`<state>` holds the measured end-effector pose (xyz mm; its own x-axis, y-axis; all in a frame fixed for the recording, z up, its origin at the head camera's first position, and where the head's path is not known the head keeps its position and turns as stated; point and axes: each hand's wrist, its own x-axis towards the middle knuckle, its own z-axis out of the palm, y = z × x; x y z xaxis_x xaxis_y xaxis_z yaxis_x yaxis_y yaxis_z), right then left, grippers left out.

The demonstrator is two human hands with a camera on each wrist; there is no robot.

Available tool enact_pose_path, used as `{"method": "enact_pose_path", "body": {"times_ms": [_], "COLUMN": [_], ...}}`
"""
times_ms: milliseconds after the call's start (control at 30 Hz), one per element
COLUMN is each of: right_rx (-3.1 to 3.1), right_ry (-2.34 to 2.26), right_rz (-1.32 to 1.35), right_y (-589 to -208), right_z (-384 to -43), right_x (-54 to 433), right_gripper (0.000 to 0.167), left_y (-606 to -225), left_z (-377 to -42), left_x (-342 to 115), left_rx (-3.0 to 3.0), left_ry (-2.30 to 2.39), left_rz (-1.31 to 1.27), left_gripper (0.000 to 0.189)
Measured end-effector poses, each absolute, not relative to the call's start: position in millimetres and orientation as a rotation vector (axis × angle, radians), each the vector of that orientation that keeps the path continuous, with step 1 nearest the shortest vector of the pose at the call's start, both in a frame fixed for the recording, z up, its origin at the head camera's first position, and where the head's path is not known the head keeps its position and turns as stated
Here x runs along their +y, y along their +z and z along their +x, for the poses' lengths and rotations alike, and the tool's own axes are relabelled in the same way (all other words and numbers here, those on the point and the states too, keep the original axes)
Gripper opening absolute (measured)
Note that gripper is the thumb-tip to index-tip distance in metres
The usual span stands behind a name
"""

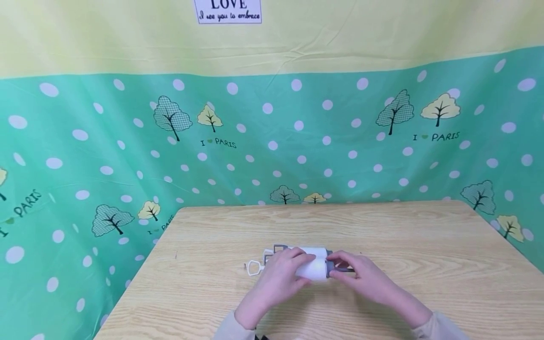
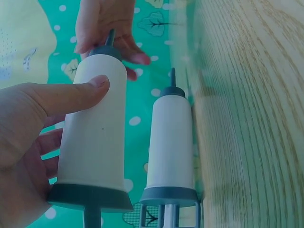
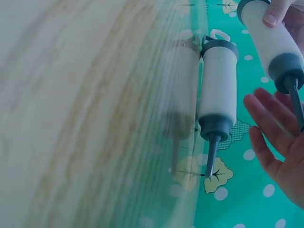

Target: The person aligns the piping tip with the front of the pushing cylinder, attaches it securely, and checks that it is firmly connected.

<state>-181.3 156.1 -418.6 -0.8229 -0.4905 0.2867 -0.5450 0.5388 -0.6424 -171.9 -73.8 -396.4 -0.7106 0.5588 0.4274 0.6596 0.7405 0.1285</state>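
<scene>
My left hand (image 1: 280, 276) grips a white hand pump (image 1: 313, 271) with grey end caps and a thin grey nozzle. In the left wrist view the thumb lies across the white barrel (image 2: 95, 133), fingers behind it. My right hand (image 1: 365, 276) is at the nozzle end; in the right wrist view its fingers (image 3: 275, 111) are spread and relaxed beside the nozzle (image 3: 295, 97). A second, similar pump (image 2: 172, 142) lies on the table alongside the held one, nozzle pointing the same way. A white ring handle (image 1: 253, 267) shows left of my left hand.
Both pumps are over the middle of a wood-grain table (image 1: 204, 293). Behind the table's far edge hangs a green and yellow curtain (image 1: 238, 118) with dots and trees. A small dark object (image 1: 261, 337) shows at the bottom edge, by the left sleeve.
</scene>
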Motion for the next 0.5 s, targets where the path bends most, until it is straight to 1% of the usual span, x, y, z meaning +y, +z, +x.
{"method": "enact_pose_path", "body": {"times_ms": [167,367,500], "right_rx": [-2.579,-2.466,-2.448], "right_ry": [1.06,0.998,1.019], "right_rz": [0.936,1.003,1.009], "right_y": [-420.1,-421.3,-421.5], "right_z": [-178.3,-178.3,-179.9], "right_x": [154.6,151.5,150.3], "right_gripper": [0.04,0.041,0.038], "left_y": [-396.9,-397.2,-396.7], "left_z": [-171.9,-171.6,-171.7], "left_x": [-74.4,-74.9,-75.5], "left_rx": [-2.574,-2.583,-2.589], "left_ry": [-0.396,-0.396,-0.397], "left_rz": [-0.944,-0.935,-0.927], "left_gripper": [0.048,0.047,0.048]}}
